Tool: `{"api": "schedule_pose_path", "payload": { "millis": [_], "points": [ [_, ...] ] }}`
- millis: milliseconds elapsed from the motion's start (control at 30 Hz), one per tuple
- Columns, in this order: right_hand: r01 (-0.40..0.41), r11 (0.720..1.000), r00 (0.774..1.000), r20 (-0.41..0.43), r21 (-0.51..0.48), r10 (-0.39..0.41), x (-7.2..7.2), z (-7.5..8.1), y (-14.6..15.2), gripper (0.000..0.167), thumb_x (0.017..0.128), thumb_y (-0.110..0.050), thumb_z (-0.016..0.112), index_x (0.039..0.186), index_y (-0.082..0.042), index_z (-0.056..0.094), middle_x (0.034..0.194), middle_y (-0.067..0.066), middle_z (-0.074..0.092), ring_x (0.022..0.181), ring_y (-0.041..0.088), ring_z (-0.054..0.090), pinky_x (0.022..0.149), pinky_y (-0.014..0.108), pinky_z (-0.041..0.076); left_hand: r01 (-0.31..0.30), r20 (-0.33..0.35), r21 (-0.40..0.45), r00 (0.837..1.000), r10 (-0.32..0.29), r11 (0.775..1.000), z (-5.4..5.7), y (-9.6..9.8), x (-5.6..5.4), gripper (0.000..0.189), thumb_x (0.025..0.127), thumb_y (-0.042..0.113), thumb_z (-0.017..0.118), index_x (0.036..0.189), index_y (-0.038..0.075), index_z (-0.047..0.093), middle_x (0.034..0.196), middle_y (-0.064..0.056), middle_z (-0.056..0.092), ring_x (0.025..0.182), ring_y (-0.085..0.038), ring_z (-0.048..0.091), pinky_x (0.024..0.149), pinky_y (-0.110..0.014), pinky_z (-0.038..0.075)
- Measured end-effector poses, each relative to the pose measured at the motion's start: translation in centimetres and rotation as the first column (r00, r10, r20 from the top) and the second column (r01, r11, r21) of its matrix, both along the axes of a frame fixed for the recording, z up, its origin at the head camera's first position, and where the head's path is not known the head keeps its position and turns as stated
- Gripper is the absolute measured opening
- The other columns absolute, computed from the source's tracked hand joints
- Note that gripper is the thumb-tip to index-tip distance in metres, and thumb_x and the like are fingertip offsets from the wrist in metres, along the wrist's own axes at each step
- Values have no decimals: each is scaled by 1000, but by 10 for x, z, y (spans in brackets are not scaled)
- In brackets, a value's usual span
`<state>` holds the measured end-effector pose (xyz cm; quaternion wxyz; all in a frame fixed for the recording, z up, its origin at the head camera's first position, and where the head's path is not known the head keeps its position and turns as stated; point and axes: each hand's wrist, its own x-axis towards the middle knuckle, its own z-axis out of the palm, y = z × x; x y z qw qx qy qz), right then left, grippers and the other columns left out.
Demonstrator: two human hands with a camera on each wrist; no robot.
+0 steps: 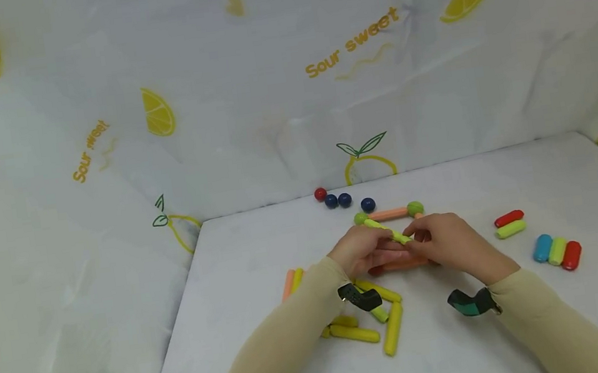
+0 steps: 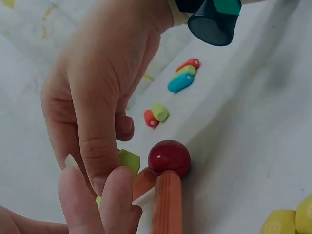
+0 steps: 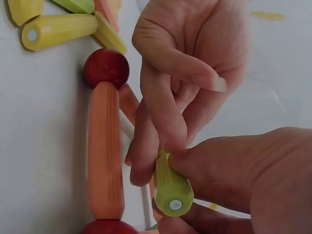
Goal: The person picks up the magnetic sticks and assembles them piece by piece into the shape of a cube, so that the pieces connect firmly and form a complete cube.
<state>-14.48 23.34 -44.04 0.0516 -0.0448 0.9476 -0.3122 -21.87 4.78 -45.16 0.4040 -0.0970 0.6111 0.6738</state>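
Observation:
Both hands meet over a frame of orange rods (image 1: 388,214). My right hand (image 1: 448,245) pinches a lime-green rod (image 3: 171,187) between thumb and fingers, its round magnet end facing the right wrist camera. Fingers of my left hand (image 1: 366,247) hold the same rod farther along, and it slants up past them in the head view. Green balls (image 1: 415,208) sit at the frame's far corners. A red ball (image 2: 169,158) joins orange rods at a near corner, just below the hands. The hands hide part of the frame.
Yellow rods (image 1: 393,328) lie in a loose group by the left forearm, with an orange rod (image 1: 288,284) beside them. Dark blue balls (image 1: 367,204) and a red ball (image 1: 320,194) sit at the back. Short red, green and blue pieces (image 1: 542,248) lie at the right.

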Motion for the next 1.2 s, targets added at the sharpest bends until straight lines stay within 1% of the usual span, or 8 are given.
{"api": "schedule_pose_path", "payload": {
  "millis": [300,767,867,933,1000,1067,1133,1200],
  "points": [
    [-12,999,1000,-16,30,13,-8,-7,-17,30,97,-17,77,121,2,77,95,8,74,79,19,61,67,32,53,-76,127,110,990,62,991,-3,-19,0,24,106,-4,54,119,-3,74,111,-24,79,111,-33,80,81,-27,65],
    [7,993,998,-63,116,1,-20,-11,-29,28,96,-16,82,118,0,78,100,12,79,86,25,69,81,47,62,-81,25,128,997,78,988,11,-37,-5,46,103,12,64,146,1,56,129,-24,68,114,-36,79,83,-30,66],
    [17,995,999,-34,99,-14,-19,-11,-28,29,97,-18,80,120,-1,78,105,13,80,90,26,71,83,48,62,-29,-17,123,999,31,992,13,-50,-4,41,104,14,64,142,1,60,130,-24,72,113,-34,80,87,-29,65],
    [32,997,999,-2,76,-32,-16,-9,-27,31,98,-21,79,123,-2,77,108,13,79,92,26,70,81,45,62,65,-126,58,990,-57,996,15,-64,-2,41,106,21,65,141,1,63,129,-21,75,111,-31,81,91,-31,65],
    [50,997,999,17,54,-51,-13,-7,-24,33,99,-23,78,125,-4,76,105,12,78,88,24,68,75,40,61,148,-283,-84,945,-166,985,20,-82,1,44,108,30,64,144,5,64,128,-14,78,108,-25,81,94,-33,65],
    [63,997,998,23,32,-64,-10,-5,-21,34,99,-24,79,127,-5,75,100,10,76,83,23,64,68,34,58,164,-441,-285,852,-281,944,23,-102,5,45,108,36,64,143,9,67,124,-8,79,102,-20,80,94,-35,65],
    [66,998,998,2,23,-66,-6,-4,-20,33,99,-23,79,127,-6,75,95,7,72,80,22,60,63,31,53,101,-546,-488,739,-394,867,24,-122,8,41,108,38,65,139,13,71,118,-3,78,98,-16,76,91,-37,64],
    [48,999,998,-27,23,-47,-3,-4,-23,31,98,-21,80,125,-7,76,95,6,71,80,20,58,61,29,51,1,-588,-627,656,-474,779,21,-141,11,33,107,36,67,131,14,76,114,-2,77,95,-16,71,88,-37,62]
  ]
}}
